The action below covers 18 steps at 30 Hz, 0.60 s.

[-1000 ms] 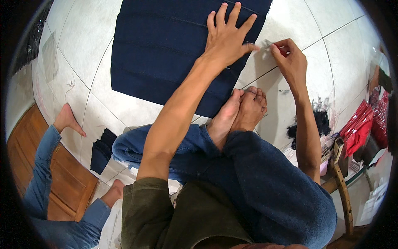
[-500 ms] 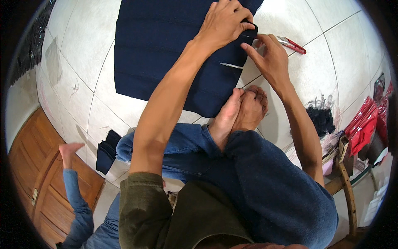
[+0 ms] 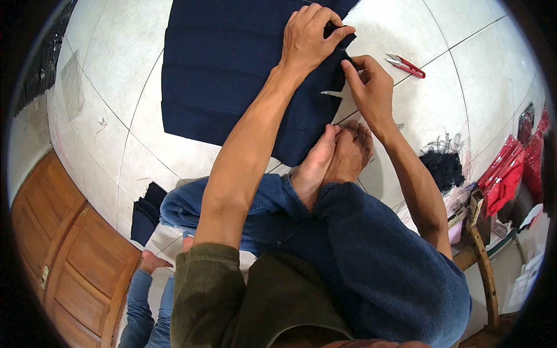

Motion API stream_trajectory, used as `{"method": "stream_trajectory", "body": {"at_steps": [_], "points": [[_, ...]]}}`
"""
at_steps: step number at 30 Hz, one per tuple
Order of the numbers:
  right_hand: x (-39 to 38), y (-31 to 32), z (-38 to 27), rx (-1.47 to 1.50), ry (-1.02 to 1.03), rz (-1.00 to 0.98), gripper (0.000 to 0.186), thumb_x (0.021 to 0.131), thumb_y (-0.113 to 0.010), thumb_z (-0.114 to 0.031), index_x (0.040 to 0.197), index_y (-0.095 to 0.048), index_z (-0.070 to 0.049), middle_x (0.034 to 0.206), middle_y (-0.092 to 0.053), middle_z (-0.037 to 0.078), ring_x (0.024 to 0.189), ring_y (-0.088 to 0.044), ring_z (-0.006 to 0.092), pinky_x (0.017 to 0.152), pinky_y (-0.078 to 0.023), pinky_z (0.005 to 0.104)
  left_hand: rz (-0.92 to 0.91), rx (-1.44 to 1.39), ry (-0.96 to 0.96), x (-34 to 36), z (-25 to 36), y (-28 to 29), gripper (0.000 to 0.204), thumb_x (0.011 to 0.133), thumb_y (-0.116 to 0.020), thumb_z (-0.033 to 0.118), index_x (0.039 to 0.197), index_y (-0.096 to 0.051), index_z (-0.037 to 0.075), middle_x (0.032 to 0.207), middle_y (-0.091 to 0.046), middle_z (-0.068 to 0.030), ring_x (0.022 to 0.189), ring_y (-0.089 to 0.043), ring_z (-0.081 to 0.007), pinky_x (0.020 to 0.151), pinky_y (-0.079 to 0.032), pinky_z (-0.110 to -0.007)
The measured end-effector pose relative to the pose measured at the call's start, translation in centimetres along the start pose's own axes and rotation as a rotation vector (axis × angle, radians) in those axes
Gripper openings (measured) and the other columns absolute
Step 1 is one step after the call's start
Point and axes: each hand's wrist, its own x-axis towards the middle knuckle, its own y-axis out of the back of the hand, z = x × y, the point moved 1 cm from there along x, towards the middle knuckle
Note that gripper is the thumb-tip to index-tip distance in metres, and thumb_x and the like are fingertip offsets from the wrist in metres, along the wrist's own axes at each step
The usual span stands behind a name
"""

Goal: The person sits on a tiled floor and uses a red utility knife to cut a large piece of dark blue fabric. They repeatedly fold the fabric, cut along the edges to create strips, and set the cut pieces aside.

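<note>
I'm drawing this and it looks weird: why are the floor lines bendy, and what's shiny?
In the head view, the fisheye lens curves the lines of the white tiled floor; also in the head view, the crumpled red plastic gives bright highlights, while the dark navy-blue cloth looks dull.

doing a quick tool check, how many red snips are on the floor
1. The red snips lie on the tiled floor, to the right of the right hand and apart from the navy cloth. Others could be hidden under the cloth.
</note>
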Motion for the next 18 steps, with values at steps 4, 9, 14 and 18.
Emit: {"method": "stream_trajectory", "body": {"at_steps": [4, 9, 14, 18], "points": [[1.3, -0.2, 0.0, 0.264, -0.166, 0.081, 0.028, 0.098, -0.071, -0.023, 0.106, -0.072, 0.004, 0.088, -0.074, 0.012, 0.078, -0.070, 0.0171, 0.071, -0.054, 0.0309, 0.016, -0.039, -0.001, -0.1, 0.0, -0.3, 0.029, 0.082, -0.085, 0.036, 0.084, -0.070, 0.012, 0.085, -0.066, -0.0018, 0.082, -0.062, -0.0246, 0.075, -0.047, -0.039], [3.5, -0.4, 0.7, 0.260, -0.129, 0.084, 0.027, 0.099, -0.069, -0.022, 0.105, -0.071, 0.004, 0.088, -0.074, 0.014, 0.080, -0.069, 0.0164, 0.076, -0.056, 0.0311, -0.009, -0.024, 0.018, -0.2, 0.2, -0.2, 0.029, 0.082, -0.085, 0.037, 0.085, -0.071, 0.012, 0.085, -0.065, -0.0012, 0.081, -0.060, -0.0241, 0.075, -0.046, -0.039], [2.0, 1.4, 1.4, 0.057, -0.109, 0.194, 0.025, 0.101, -0.065, -0.021, 0.102, -0.070, 0.003, 0.086, -0.073, 0.016, 0.079, -0.071, 0.0199, 0.075, -0.056, 0.0336, 0.001, -0.029, -0.020, -0.1, 0.3, -0.4, 0.030, 0.083, -0.084, 0.038, 0.085, -0.071, 0.012, 0.084, -0.064, -0.0015, 0.079, -0.059, -0.0240, 0.074, -0.045, -0.038], [1.7, 4.5, 2.7, -0.076, -0.257, 0.141, 0.025, 0.101, -0.064, -0.022, 0.101, -0.071, 0.002, 0.081, -0.072, 0.014, 0.071, -0.069, 0.0199, 0.069, -0.054, 0.0331, 0.000, -0.031, 0.035, -0.2, -0.1, -0.2, 0.031, 0.083, -0.084, 0.040, 0.085, -0.071, 0.012, 0.082, -0.063, -0.0018, 0.079, -0.059, -0.0233, 0.073, -0.045, -0.038]]}}
